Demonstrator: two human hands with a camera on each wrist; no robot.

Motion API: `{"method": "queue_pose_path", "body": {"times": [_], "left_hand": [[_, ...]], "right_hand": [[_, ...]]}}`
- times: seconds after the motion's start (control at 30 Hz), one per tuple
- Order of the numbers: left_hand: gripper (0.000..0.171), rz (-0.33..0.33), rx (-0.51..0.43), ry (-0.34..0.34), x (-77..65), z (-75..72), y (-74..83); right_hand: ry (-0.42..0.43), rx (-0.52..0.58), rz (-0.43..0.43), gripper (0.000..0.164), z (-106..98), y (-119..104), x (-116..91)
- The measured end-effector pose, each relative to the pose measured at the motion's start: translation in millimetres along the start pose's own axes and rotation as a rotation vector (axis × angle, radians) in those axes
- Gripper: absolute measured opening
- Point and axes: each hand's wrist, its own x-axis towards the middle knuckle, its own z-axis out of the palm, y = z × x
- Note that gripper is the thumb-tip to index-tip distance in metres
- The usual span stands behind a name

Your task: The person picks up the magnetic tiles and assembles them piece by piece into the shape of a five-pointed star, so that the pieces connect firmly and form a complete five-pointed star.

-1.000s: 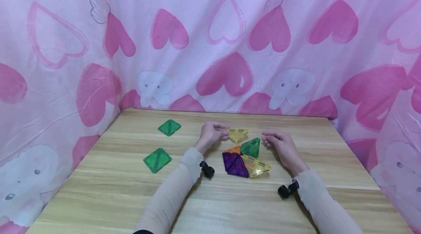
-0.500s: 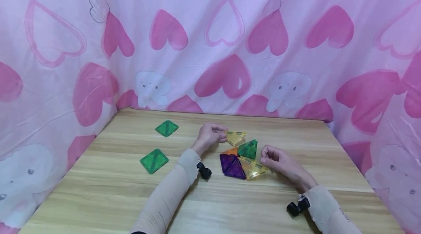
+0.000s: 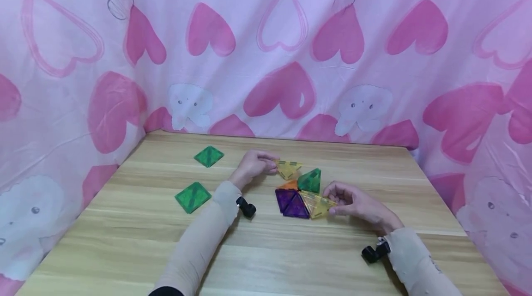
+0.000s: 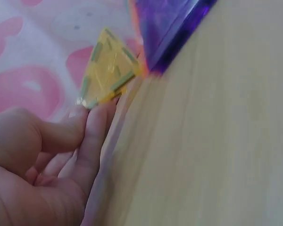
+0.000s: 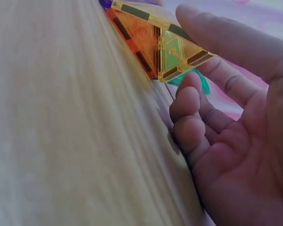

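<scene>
At the back middle my left hand (image 3: 254,166) pinches a corner of a yellow triangular magnetic tile (image 3: 288,170) between thumb and fingers; the left wrist view shows this yellow tile (image 4: 108,70) pointing away from the fingertips. In front lies a cluster of tilted triangular tiles: purple tiles (image 3: 293,204), an orange tile (image 3: 288,184), a green tile (image 3: 310,180) and a second yellow tile (image 3: 317,205). My right hand (image 3: 353,201) has its thumb and fingers around the outer corner of that second yellow tile (image 5: 179,49). The orange tile (image 5: 134,35) leans beneath it.
Two green square-shaped pieces (image 3: 209,156) lie on the left part of the wooden table (image 3: 266,254), one behind the other. A pink heart-patterned curtain (image 3: 232,74) hangs behind the table and along both sides. Each wrist carries a small black camera (image 3: 375,253).
My right hand drew back from behind the green tile, then moved to the cluster's right-hand yellow tile and closed around its corner. My left hand keeps its yellow tile at the back.
</scene>
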Motion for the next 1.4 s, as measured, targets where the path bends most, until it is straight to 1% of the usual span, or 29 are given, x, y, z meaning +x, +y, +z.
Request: {"method": "queue_pose_path", "body": {"times": [0.13,0.2,0.27,0.33,0.4,0.53,0.67,0.77,0.9,1.03,1.1,1.17,1.3,1.4], "left_hand": [[0.034,0.009,0.078,-0.061,-8.4,-23.3,-0.5],[0.033,0.026,0.135,-0.09,-12.2,-30.5,-0.2],[0.031,0.042,0.164,-0.105,-13.9,-33.9,0.1],[0.03,0.07,0.195,-0.115,-15.2,-34.2,1.6],[0.03,0.089,0.227,-0.119,-16.6,-32.9,3.6],[0.029,0.108,0.287,-0.125,-18.3,-26.6,7.3],[0.03,0.105,0.295,-0.13,-19.1,-20.7,8.5],[0.031,0.098,0.284,-0.129,-20.0,-18.5,8.1],[0.036,0.112,0.319,-0.127,-20.8,-16.9,7.3],[0.044,0.131,0.351,-0.11,-21.3,-16.0,8.1],[0.047,0.132,0.342,-0.103,-21.3,-15.6,8.9],[0.048,0.133,0.338,-0.098,-21.3,-15.7,9.7],[0.048,0.14,0.323,-0.082,-20.0,-16.9,9.5],[0.045,0.152,0.316,-0.047,-19.4,-18.8,9.0]], "right_hand": [[0.058,0.036,0.048,0.033,-3.6,3.4,-3.6],[0.093,0.064,0.048,0.032,-6.2,5.9,-5.4],[0.123,0.11,0.022,0.032,-8.9,9.5,-6.2],[0.14,0.17,-0.007,0.033,-10.6,12.8,-6.5],[0.15,0.213,-0.017,0.035,-10.6,14.7,-6.3],[0.162,0.239,-0.012,0.039,-8.0,15.8,-5.3],[0.178,0.226,-0.005,0.041,-6.0,16.2,-3.2],[0.179,0.226,-0.004,0.041,-5.5,17.0,-1.1],[0.191,0.237,0.006,0.041,-4.3,17.2,0.3],[0.248,0.236,0.029,0.042,-2.3,16.1,0.9],[0.286,0.247,0.036,0.042,-1.0,15.7,1.4],[0.313,0.267,0.039,0.041,0.0,16.1,1.9],[0.347,0.348,0.024,0.04,2.3,17.0,4.0],[0.374,0.407,0.008,0.041,3.6,16.7,5.3]]}}
